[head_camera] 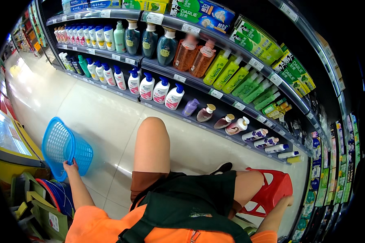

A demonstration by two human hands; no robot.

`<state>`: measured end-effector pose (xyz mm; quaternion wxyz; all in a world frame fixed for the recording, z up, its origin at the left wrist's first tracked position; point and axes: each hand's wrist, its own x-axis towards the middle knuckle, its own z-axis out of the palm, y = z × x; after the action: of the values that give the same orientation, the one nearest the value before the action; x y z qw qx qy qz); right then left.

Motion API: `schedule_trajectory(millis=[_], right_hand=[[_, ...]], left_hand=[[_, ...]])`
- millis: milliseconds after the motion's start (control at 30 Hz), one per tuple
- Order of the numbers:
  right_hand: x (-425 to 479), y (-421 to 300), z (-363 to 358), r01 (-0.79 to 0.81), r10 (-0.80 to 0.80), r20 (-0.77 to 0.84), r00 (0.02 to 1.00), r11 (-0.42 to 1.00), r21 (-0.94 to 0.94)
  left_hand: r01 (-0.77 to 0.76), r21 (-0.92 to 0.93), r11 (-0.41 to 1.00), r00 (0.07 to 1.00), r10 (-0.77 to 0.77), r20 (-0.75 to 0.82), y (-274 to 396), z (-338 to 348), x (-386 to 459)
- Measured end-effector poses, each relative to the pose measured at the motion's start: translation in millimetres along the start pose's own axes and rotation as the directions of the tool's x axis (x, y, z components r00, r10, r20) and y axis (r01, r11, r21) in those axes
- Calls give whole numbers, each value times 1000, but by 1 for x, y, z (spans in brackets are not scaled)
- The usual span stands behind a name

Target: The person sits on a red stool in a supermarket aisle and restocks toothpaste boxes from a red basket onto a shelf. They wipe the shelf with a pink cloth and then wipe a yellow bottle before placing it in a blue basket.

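My left hand [71, 165] grips the rim of a blue plastic basket [83, 153], which is tilted so its mouth faces left; nothing shows inside it. On my right side, my right hand [286, 200] holds the edge of a red plastic stool [272, 189]. Its fingers are partly hidden. Before me stands a shop shelf with pump bottles of shampoo [161, 89] on its lowest tier. Large dark teal pump bottles [166, 47], orange pump bottles [202, 59] and yellow-green bottles [217, 68] line the tier above.
Toothpaste boxes [200, 13] fill the upper shelf. A glass-topped freezer [9, 130] stands at the left, with green bins [50, 214] and a blue tub [60, 194] below it. Glossy tiled floor [115, 130] lies between me and the shelf. More packed shelves [325, 170] run along the right.
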<state>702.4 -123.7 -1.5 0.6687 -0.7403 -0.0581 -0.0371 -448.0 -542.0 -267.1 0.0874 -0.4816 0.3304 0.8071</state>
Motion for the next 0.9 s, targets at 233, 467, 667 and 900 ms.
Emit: schedule_trajectory(millis=[233, 467, 667, 900], right_hand=[[-67, -28, 96, 144, -212, 303, 929, 962, 230], [-219, -74, 147, 411, -567, 708, 422, 815, 408], [-426, -169, 61, -146, -540, 752, -378, 837, 528], [-413, -172, -37, -314, -342, 775, -531, 929, 195]], left_hand=[[-48, 96, 994, 906, 3, 423, 1, -28, -108], [-468, 211, 858, 395, -11, 919, 35, 3, -255], [-751, 152, 643, 5, -224, 975, 31, 90, -393], [-772, 432, 467, 55, -627, 777, -105, 130, -490]])
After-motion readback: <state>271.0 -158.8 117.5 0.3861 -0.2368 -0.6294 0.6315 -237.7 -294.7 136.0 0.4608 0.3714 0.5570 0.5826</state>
